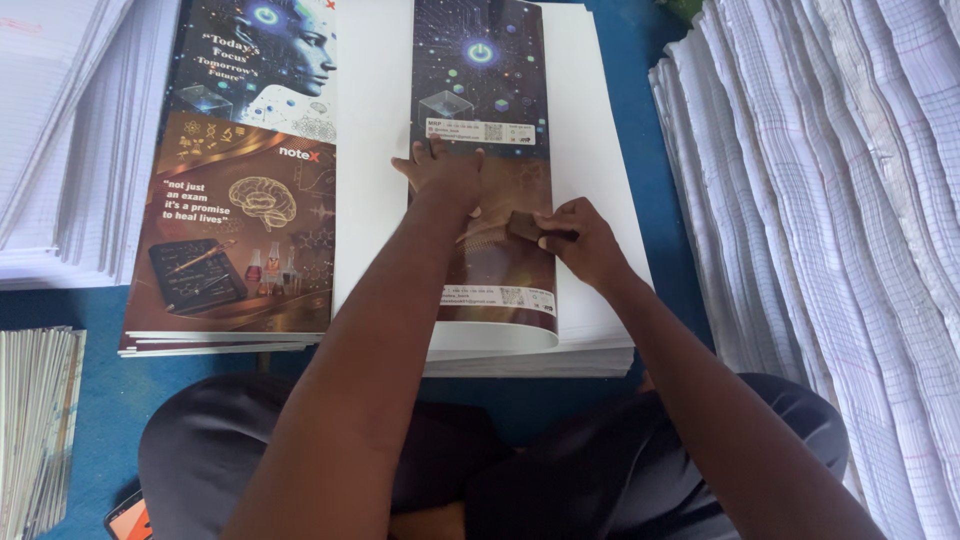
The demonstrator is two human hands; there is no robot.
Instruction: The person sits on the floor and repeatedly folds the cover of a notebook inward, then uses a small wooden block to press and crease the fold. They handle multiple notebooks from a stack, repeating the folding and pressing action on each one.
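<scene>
I see the folded dark printed cover sheet [485, 160] lying on the white stack of covers [590, 150] in the middle; my left hand [440, 165] presses flat on it, fingers spread, gripping nothing; just right, my right hand [585, 240] clasps a small brown block [524, 226] against the fold; left sits a pile of printed covers [235, 200]; far right, stacks of ruled paper [830, 200] lean.

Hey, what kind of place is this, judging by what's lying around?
Probably a notebook bindery or print workshop: tall stacks of ruled white paper sheets, a pile of glossy printed cover sheets, and a folded cover being creased on the blue floor.
</scene>
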